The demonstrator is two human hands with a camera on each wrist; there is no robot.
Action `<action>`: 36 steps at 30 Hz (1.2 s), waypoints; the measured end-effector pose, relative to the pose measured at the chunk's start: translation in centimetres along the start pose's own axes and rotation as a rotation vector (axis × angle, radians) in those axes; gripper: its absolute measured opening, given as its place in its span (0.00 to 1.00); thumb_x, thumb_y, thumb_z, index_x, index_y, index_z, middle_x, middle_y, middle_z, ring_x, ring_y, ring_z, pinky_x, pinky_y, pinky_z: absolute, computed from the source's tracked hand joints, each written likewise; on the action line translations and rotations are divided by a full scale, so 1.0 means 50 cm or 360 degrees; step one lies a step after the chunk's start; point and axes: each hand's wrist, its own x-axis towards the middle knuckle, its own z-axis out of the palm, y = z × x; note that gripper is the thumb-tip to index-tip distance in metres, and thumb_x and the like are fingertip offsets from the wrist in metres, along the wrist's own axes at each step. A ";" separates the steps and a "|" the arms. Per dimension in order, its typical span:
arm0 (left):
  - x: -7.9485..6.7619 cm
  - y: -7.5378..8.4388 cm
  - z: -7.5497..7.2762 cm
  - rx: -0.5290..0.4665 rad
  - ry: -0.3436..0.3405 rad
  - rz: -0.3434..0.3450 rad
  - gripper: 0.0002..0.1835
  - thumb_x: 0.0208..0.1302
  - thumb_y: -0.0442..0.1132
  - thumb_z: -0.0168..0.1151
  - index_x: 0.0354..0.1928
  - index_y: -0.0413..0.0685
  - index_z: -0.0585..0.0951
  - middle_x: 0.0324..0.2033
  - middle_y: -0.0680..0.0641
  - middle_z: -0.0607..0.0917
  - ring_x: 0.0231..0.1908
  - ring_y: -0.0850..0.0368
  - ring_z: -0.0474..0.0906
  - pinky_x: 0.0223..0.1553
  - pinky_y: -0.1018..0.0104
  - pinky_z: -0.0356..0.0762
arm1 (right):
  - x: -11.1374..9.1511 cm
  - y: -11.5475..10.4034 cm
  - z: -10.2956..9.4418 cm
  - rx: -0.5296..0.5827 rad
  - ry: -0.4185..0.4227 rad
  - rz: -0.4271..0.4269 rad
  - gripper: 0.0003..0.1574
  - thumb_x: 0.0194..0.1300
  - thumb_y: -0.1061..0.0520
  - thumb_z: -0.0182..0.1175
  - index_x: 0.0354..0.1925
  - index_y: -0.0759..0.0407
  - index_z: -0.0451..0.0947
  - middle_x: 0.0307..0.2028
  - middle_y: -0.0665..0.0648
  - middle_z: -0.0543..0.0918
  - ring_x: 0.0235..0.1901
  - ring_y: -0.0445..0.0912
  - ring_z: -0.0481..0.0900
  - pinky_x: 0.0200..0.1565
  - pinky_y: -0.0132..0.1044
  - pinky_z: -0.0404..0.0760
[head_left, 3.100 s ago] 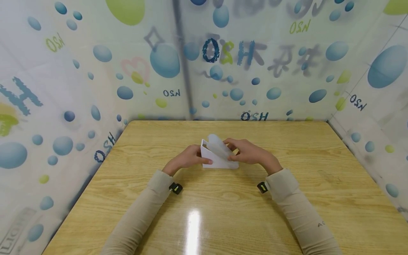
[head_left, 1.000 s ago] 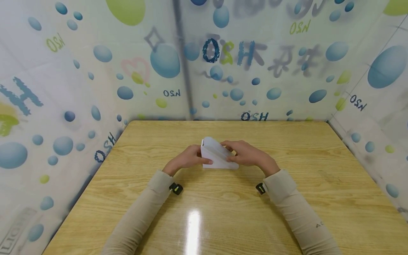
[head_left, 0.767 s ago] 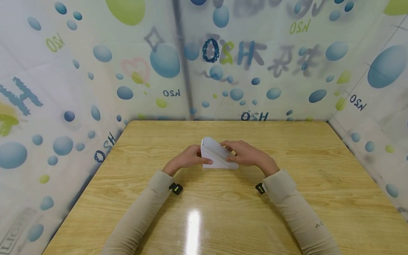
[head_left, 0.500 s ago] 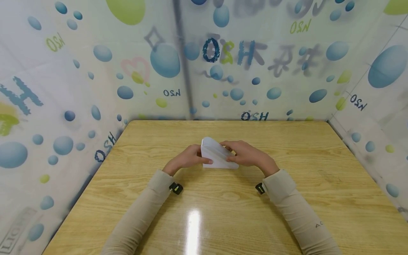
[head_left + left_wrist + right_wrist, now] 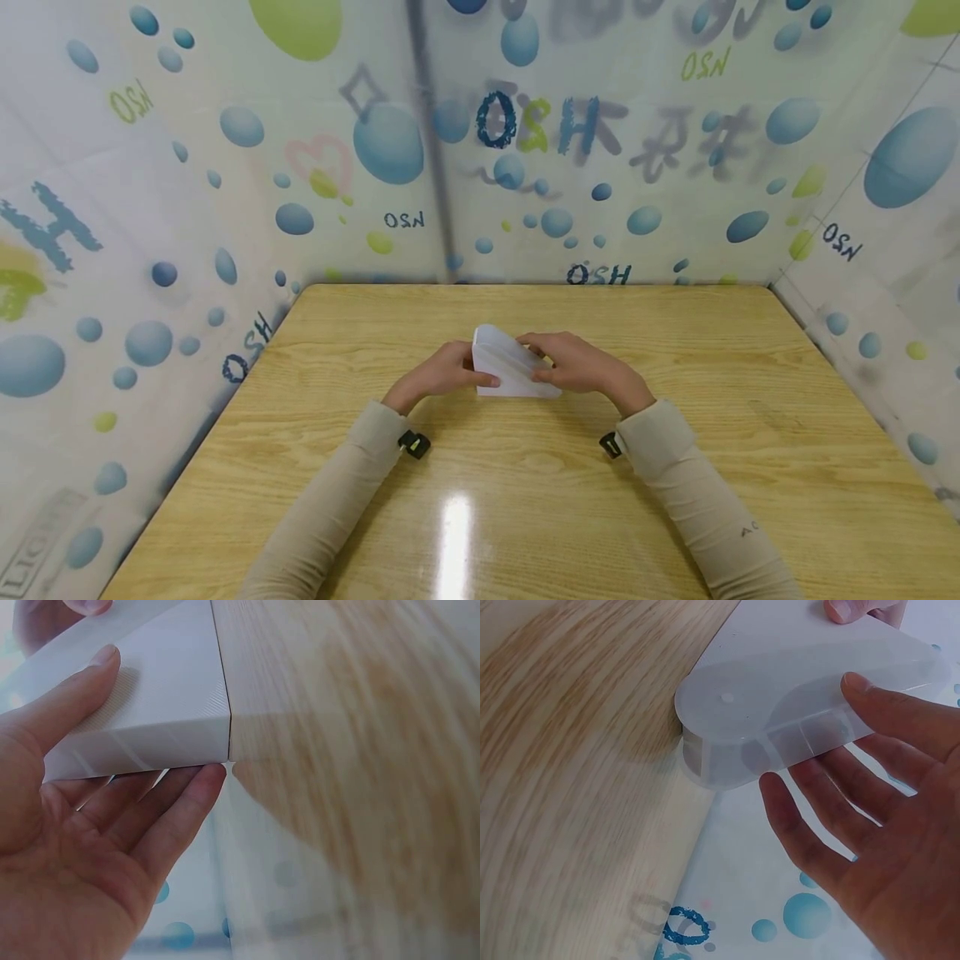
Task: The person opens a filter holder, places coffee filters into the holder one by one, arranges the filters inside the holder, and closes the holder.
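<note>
A white box (image 5: 517, 386) stands on its long edge on the table, with a frosted, see-through swing lid (image 5: 497, 340) seated down over its slanted top. The left hand (image 5: 446, 370) holds the box's left end, thumb on the near face. In the left wrist view, the fingers of that hand lie behind the box's white end wall (image 5: 142, 746). My right hand (image 5: 579, 362) grips the lid from the right. In the right wrist view its thumb (image 5: 866, 690) presses one side of the frosted lid (image 5: 720, 697), with several fingers along the other. The box's inside is hidden.
The wood-grain table (image 5: 525, 492) spreads around the hands. A curtain (image 5: 637, 167) printed with blue and green bubbles hangs along the back and both sides. A light glare (image 5: 453, 533) lies near the front.
About three seconds ago the lid stood tilted up with a dark gap at the box's left. It has swung down over the box, the right hand following. Little differs over the last second.
</note>
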 end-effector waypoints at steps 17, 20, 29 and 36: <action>-0.003 0.009 0.000 0.0015 0.0006 -0.0031 0.23 0.65 0.39 0.74 0.60 0.43 0.81 0.49 0.42 0.89 0.43 0.58 0.86 0.41 0.66 0.82 | 0.009 -0.010 0.005 -0.0061 -0.0021 0.0104 0.37 0.72 0.57 0.64 0.74 0.61 0.66 0.66 0.62 0.79 0.62 0.54 0.80 0.62 0.52 0.79; 0.000 0.009 0.000 0.0022 0.0003 -0.0035 0.24 0.63 0.38 0.75 0.60 0.42 0.80 0.49 0.42 0.89 0.43 0.57 0.86 0.41 0.65 0.83 | 0.009 -0.007 0.004 -0.0080 -0.0022 0.0111 0.38 0.71 0.57 0.65 0.75 0.61 0.66 0.66 0.62 0.79 0.62 0.54 0.80 0.62 0.52 0.79; -0.006 0.001 -0.017 0.0051 -0.0063 -0.0067 0.34 0.58 0.28 0.75 0.67 0.42 0.73 0.56 0.39 0.85 0.56 0.45 0.84 0.59 0.55 0.82 | -0.014 0.002 -0.021 0.0000 -0.0121 0.0150 0.46 0.66 0.65 0.63 0.78 0.61 0.59 0.73 0.66 0.71 0.68 0.60 0.75 0.66 0.56 0.75; -0.019 -0.003 -0.050 0.0121 -0.0037 -0.0118 0.32 0.64 0.28 0.70 0.69 0.44 0.73 0.63 0.38 0.81 0.66 0.40 0.78 0.64 0.49 0.78 | -0.047 0.028 -0.045 0.0047 -0.0146 0.0141 0.44 0.71 0.68 0.58 0.80 0.63 0.54 0.71 0.71 0.72 0.68 0.64 0.73 0.65 0.60 0.75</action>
